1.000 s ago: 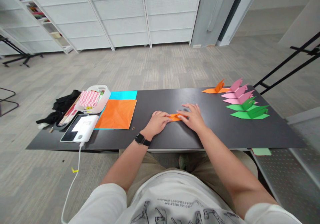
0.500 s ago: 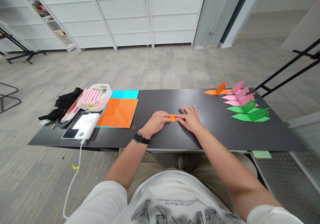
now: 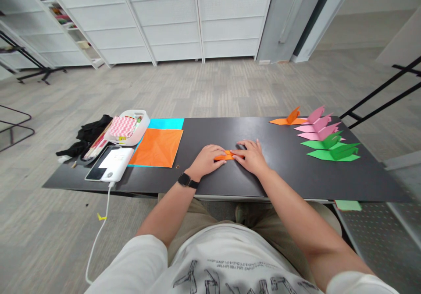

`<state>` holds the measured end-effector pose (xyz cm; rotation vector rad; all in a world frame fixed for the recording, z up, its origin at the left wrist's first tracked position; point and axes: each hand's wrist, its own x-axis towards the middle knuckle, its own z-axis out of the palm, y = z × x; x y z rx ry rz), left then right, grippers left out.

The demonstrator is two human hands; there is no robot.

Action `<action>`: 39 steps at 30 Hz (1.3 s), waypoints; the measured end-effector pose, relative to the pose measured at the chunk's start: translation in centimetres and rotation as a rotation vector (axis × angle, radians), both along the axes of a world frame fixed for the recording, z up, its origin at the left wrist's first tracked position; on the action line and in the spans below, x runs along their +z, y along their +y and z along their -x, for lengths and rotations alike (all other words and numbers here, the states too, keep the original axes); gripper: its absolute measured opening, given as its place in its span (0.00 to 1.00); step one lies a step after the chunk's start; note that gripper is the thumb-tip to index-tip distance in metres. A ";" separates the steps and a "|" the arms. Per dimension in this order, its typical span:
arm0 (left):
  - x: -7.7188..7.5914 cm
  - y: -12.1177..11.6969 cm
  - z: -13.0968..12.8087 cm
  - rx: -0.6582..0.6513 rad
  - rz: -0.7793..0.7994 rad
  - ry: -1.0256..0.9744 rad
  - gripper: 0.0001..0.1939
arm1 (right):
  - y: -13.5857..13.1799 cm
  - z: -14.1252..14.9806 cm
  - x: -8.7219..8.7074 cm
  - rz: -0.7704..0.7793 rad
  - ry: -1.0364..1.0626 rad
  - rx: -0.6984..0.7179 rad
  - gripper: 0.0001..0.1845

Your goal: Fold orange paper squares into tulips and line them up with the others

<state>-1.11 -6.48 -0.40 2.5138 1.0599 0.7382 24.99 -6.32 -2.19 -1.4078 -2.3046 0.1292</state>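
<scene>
A small folded orange paper [image 3: 226,156] lies on the black table [image 3: 230,175] right in front of me. My left hand [image 3: 207,160] rests on its left end with fingers curled and pressing down. Over the paper's right end my right hand [image 3: 252,156] lies flat, fingers stretched toward the left. Only a short strip of the paper shows between the two hands. A dark watch sits on my left wrist.
Flat orange [image 3: 158,147] and cyan [image 3: 166,123] paper sheets lie to the left, beside a white device [image 3: 110,164] with a cable, a white basket [image 3: 130,127] and a black cloth. Folded orange, pink [image 3: 315,125] and green [image 3: 330,147] paper figures stand at the far right.
Both hands stay on the orange paper. My right hand has slid slightly left, covering more of it. The camera has shifted a little.
</scene>
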 end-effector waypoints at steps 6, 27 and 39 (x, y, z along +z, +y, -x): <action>-0.3 0.1 -0.5 0.000 -0.015 0.083 0.12 | 0.0 0.0 0.0 -0.016 0.018 0.012 0.13; 0.1 -0.4 -1.7 0.102 -0.062 0.128 0.10 | -0.2 0.8 0.5 -0.082 0.057 0.108 0.09; 0.4 -0.2 -2.6 0.179 -0.084 0.203 0.13 | -0.3 1.4 0.4 -0.064 0.041 -0.025 0.12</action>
